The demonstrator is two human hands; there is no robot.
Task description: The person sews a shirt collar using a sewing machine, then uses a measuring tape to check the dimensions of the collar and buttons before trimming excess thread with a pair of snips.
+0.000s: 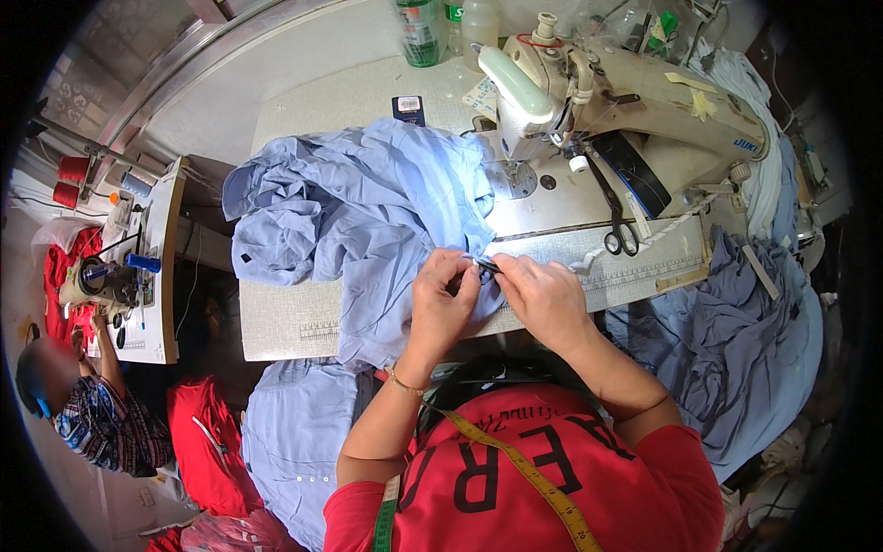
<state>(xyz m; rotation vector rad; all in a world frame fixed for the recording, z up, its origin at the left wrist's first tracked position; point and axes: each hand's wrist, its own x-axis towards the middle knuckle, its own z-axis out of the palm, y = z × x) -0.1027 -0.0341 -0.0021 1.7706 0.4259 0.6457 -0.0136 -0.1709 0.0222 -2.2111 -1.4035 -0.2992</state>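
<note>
A light blue garment lies bunched over the left half of the sewing table, spilling over its front edge. At that edge my left hand is closed, pinching part of the blue cloth between thumb and fingertips. Close against it, my right hand is closed round a small dark tool; its kind is mostly hidden by my fingers. Both hands meet in front of the sewing machine, whose lit needle area is just beyond the cloth. Black-handled scissors rest on the machine bed, right of my hands.
Bottles stand at the back, near a dark blue card. Blue-grey cloth is heaped at the right; more blue garments hang at front left. A yellow tape measure hangs around me. Another person works at a machine far left.
</note>
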